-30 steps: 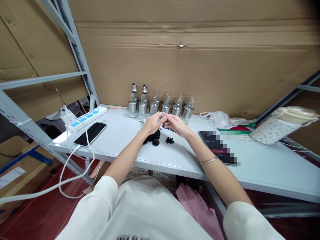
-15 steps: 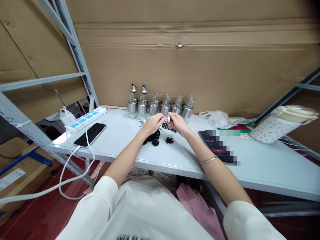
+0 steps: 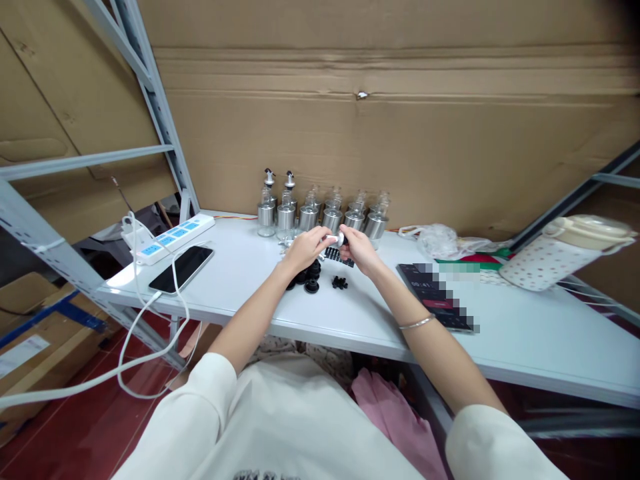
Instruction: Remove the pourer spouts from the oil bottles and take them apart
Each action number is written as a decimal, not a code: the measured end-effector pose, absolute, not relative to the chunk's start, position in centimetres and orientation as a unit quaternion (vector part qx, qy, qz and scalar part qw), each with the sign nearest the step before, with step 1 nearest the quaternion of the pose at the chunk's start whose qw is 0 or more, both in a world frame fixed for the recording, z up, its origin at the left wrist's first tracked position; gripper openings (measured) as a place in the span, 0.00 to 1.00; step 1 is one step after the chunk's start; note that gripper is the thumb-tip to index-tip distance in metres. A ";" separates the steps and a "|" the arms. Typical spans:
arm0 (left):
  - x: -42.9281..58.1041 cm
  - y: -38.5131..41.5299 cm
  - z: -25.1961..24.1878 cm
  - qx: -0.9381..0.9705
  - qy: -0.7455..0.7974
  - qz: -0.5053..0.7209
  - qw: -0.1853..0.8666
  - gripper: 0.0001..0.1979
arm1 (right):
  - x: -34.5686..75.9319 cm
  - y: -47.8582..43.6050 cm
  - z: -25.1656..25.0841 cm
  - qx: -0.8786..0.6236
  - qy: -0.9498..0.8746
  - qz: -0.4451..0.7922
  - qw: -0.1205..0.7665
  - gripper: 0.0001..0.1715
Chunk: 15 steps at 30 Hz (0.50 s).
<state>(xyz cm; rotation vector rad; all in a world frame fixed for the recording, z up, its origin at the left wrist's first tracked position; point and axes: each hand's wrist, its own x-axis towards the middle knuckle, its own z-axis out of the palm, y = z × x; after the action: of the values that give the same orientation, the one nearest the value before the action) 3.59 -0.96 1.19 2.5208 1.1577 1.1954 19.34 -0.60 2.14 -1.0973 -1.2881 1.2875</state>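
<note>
My left hand (image 3: 308, 249) and my right hand (image 3: 360, 249) meet over the table, fingers pinched on a small silver and black bottle pourer (image 3: 341, 239). The left fingertips are at its narrow silver end, the right at its dark side; part of it is hidden by the fingers. Below the left hand lies a pile of round black stoppers (image 3: 311, 285), with silver parts (image 3: 287, 245) partly covered behind. Small black pieces (image 3: 340, 283) sit loose nearby. Flat black pieces (image 3: 344, 256) lie in rows under the right hand.
Several glass-and-steel bottles (image 3: 332, 219) line the back, pourers (image 3: 290, 179) topping two at left. A phone (image 3: 182, 269) and power strip (image 3: 175, 237) lie left. Another phone (image 3: 433, 293), a plastic bag (image 3: 437, 238) and a dotted white flask (image 3: 555, 257) are at right.
My right hand has shifted slightly right and turned, so the pourer's silver disc and dark part show more. The left hand stays nearly in place.
</note>
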 end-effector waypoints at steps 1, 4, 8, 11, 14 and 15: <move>3.5 -0.9 1.2 0.830 0.388 0.396 0.059 0.12 | 19.3 -0.6 2.1 -0.444 -0.531 0.526 0.495 0.26; 3.4 -0.9 1.2 0.819 0.402 0.405 0.055 0.12 | 19.3 -0.5 2.1 -0.412 -0.530 0.541 0.507 0.26; 3.3 -0.8 1.2 0.821 0.400 0.404 0.041 0.12 | 19.2 -0.5 2.0 -0.382 -0.524 0.567 0.508 0.26; 3.3 -0.9 1.3 0.832 0.395 0.388 0.023 0.13 | 19.0 -0.9 2.1 -0.392 -0.526 0.573 0.492 0.26; 3.4 -1.0 1.3 0.838 0.394 0.377 0.010 0.14 | 18.7 -1.3 2.4 -0.423 -0.532 0.553 0.482 0.27; 3.4 -1.0 1.2 0.839 0.393 0.376 0.012 0.15 | 18.6 -1.4 2.5 -0.438 -0.534 0.540 0.481 0.27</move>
<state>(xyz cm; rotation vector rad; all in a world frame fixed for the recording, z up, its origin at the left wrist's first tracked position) 3.40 -1.00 1.24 2.6154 1.2268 1.1722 18.62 -1.44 2.46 -1.0671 -1.3009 1.3172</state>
